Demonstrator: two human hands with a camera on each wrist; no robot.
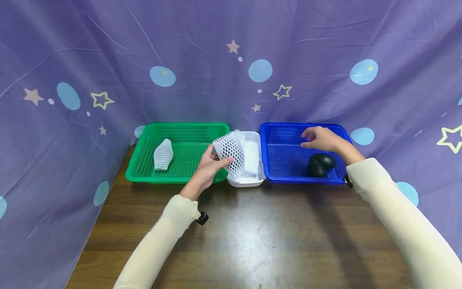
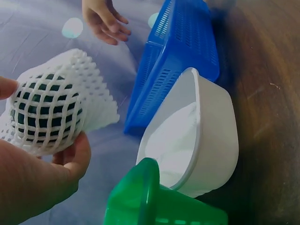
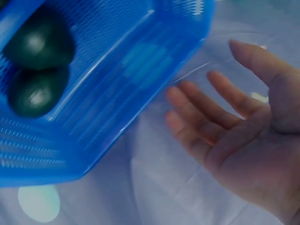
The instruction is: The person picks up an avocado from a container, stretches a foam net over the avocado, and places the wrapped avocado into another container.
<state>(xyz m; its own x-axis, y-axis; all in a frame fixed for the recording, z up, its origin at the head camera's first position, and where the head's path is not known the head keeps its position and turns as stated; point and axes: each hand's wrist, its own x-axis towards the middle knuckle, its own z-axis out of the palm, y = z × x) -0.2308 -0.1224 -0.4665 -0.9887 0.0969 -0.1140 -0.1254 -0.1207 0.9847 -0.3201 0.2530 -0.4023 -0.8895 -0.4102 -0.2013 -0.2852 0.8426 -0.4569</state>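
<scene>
My left hand [image 1: 209, 167] grips a white foam net sleeve [image 1: 231, 154] above the white tub. Through the mesh in the left wrist view, a dark green avocado [image 2: 44, 110] shows inside the sleeve. Over the blue basket [image 1: 288, 156] hovers my right hand [image 1: 321, 139], its fingers loosely bent and nothing in them. Below it, dark green avocados [image 1: 317, 166] without nets lie together at the basket's near right. A netted piece [image 1: 163, 155] lies at the left in the green basket [image 1: 187, 178]; its content is hidden.
Between the two baskets stands a white tub [image 1: 245, 184] with white foam nets [image 1: 251, 156] in it. All three containers line the back of the wooden table [image 1: 231, 233]. A purple patterned curtain [image 1: 209, 48] hangs right behind them.
</scene>
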